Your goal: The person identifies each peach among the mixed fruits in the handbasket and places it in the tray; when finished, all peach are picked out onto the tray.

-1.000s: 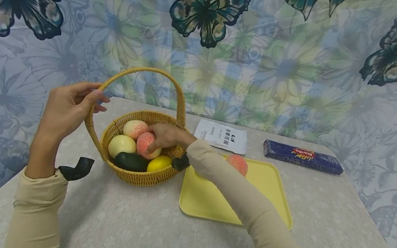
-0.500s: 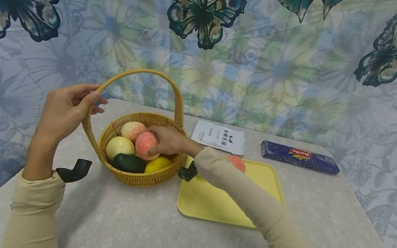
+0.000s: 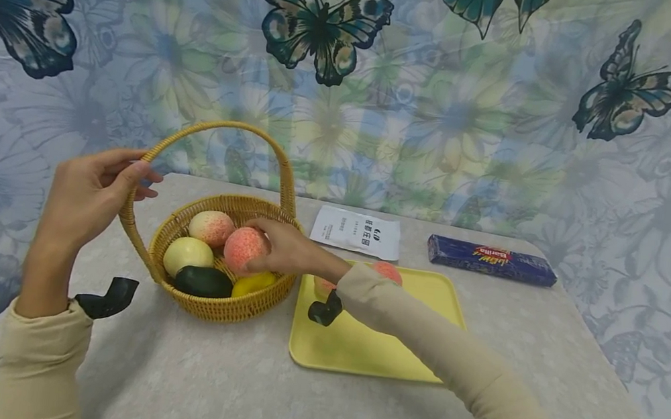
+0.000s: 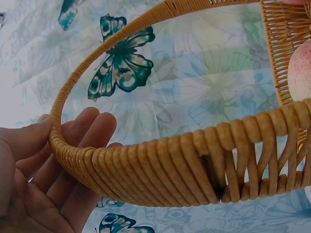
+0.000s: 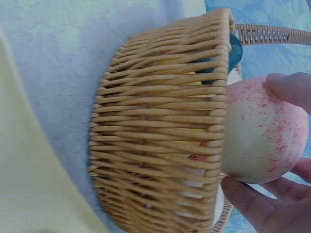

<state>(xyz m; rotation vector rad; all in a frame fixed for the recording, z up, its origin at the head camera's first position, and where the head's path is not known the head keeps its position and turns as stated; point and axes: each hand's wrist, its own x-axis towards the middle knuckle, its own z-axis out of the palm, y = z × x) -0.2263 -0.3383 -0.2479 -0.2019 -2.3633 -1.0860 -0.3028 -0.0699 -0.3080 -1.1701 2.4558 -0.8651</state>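
Note:
A wicker basket (image 3: 213, 307) stands on the table at the left of the head view. My left hand (image 3: 85, 195) holds the side of its handle (image 4: 77, 75) between thumb and fingers. With my right hand (image 3: 289, 251) I grip a pink-speckled peach (image 3: 242, 250); in the right wrist view it is at rim height, its lower part hidden behind the weave. Inside the basket lie another peach (image 3: 211, 228), a pale yellow-green round fruit (image 3: 187, 257), a dark green oblong piece (image 3: 204, 282) and a yellow lemon-like fruit (image 3: 252, 284).
Right of the basket lies a yellow tray (image 3: 358, 357) bearing two peaches, one (image 3: 388, 270) partly behind my right sleeve. A white packet (image 3: 356, 232) and a blue Barilla box (image 3: 491, 260) lie farther back, before the butterfly-print cloth (image 3: 440, 132).
My right hand has lifted the peach up from among the other fruit, toward the basket's right rim. My left hand keeps its hold on the handle. The head view has shifted slightly.

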